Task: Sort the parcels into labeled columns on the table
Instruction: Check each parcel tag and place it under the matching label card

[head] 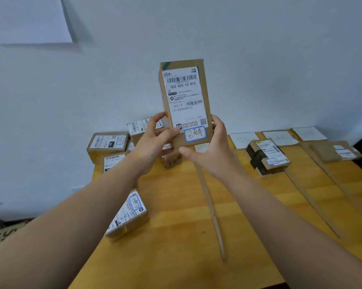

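Note:
Both hands hold a tall cardboard parcel (185, 97) upright in the air above the wooden table (176, 236), its white shipping label and a blue-framed handwritten sticker facing me. My left hand (155, 140) grips its lower left edge, thumb on the label side. My right hand (209, 149) grips the lower right edge and bottom. Unsorted parcels (108, 143) are piled at the table's back left, and one parcel (128, 215) lies under my left forearm. Paper column labels (280, 137) lie along the back edge.
Thin cardboard strips (211, 207) divide the table into columns. A black-taped parcel (267, 156) lies in one column and a flat brown parcel (336, 152) in the column to its right. A white wall stands behind the table. A cardboard box (1, 234) sits low at the left.

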Demonstrator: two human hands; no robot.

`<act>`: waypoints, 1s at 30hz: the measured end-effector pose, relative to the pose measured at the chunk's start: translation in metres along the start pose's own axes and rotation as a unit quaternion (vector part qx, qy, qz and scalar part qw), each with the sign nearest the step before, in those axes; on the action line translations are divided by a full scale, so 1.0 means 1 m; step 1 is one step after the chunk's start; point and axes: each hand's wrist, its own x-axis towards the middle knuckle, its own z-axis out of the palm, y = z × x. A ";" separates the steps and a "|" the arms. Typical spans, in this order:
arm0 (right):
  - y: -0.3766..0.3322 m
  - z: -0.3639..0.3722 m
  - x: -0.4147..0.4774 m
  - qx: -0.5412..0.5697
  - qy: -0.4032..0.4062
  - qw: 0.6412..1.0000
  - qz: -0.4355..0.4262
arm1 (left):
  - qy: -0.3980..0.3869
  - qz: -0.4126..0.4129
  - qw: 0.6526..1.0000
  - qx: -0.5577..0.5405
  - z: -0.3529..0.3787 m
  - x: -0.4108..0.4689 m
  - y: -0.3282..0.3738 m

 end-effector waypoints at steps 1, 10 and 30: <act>-0.001 -0.004 0.002 0.003 -0.017 1.000 0.000 | 0.002 0.004 1.000 0.011 -0.003 0.001 0.001; -0.003 -0.020 0.007 0.088 -0.009 0.996 0.021 | -0.002 0.014 0.999 0.046 -0.009 -0.005 0.000; 0.054 -0.082 -0.002 0.243 -0.037 0.948 0.203 | 0.021 -0.030 0.998 0.043 0.082 -0.013 -0.026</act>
